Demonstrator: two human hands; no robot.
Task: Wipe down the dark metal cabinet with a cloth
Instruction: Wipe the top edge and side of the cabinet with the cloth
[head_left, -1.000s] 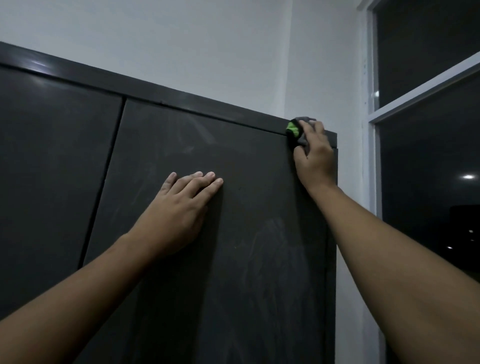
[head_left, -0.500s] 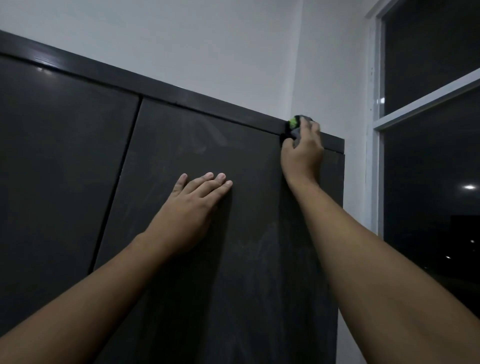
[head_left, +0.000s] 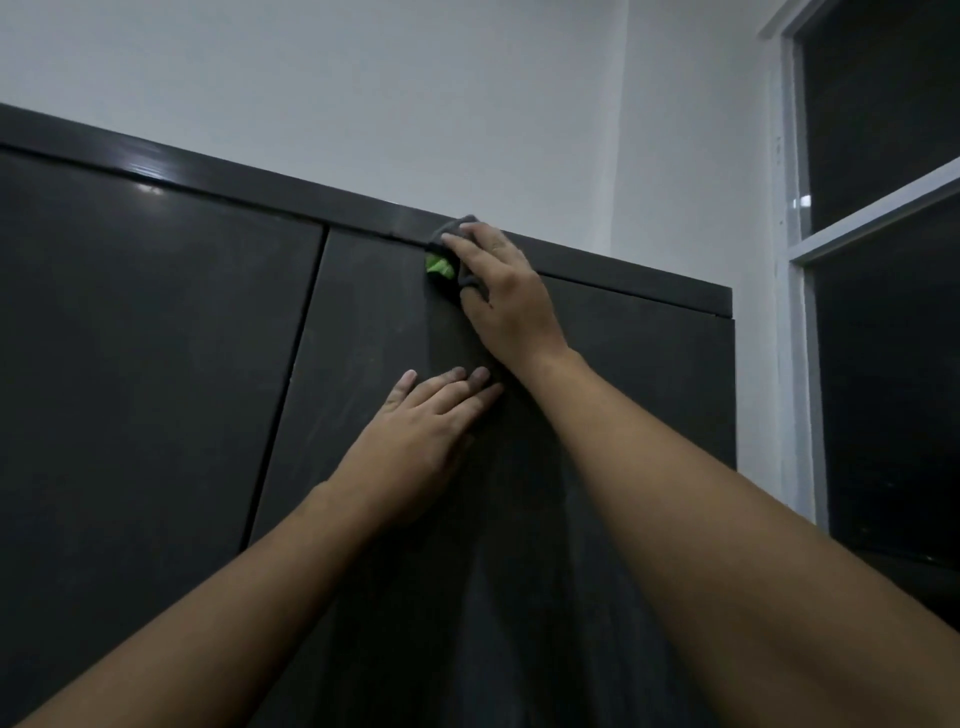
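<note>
Right hand (head_left: 501, 293) pinched cloth (head_left: 440, 264) between thumb and fingers, pressed against cabinet (head_left: 156, 364) top edge. Left hand (head_left: 423, 431) flat on cabinet front just below cloth, fingers straight.

You had a single view, from the camera worn on your head, facing the dark metal cabinet (head_left: 156, 364) from close in and tilted up toward its top. Your forearms ran in from the bottom edge to the left hand (head_left: 415, 421) and right hand (head_left: 498, 291) near mid-frame. The cabinet's top edge slanted across the picture with the cloth (head_left: 440, 266) on it just above centre, the wall (head_left: 363, 78) above and a window (head_left: 883, 130) at the right edge.
</note>
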